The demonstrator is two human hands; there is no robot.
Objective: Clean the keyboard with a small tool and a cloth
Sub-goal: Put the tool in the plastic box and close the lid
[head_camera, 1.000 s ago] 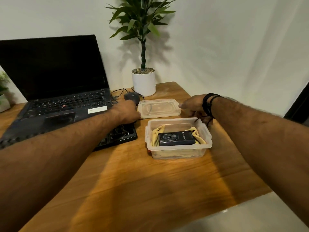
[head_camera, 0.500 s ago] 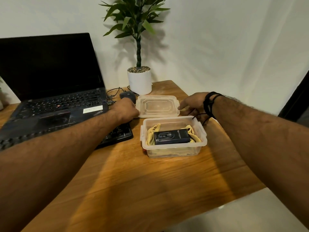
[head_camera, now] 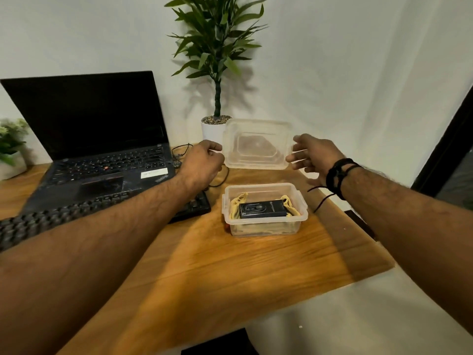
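Warm, grain-streaked wood makes up the counter (head_camera: 230, 272), set against a plain white wall. Taking the clear rectangular plastic tub (head_camera: 265, 210) near the counter's right edge as the landmark: inside it a crumpled mustard-yellow cloth (head_camera: 236, 204) lines the bottom, and a flat black rectangular tool case (head_camera: 263, 209) lies on top of the cloth. Just behind and above the tub, the translucent rounded-corner plastic lid (head_camera: 256, 144) is held tilted up off the counter. The left hand (head_camera: 202, 163) grips the lid's left edge with curled fingers (head_camera: 215, 149). The right hand (head_camera: 313, 155), banded at the wrist with black cords, is at the lid's right edge with fingers spread and relaxed; whether they touch the plastic I cannot tell. Left of the tub lies a black flat keyboard (head_camera: 64, 216), partly under the left forearm, with an open matte-black laptop (head_camera: 97, 139) behind it. Behind the lid stands a leafy green plant in a smooth white cylindrical pot (head_camera: 212, 129).
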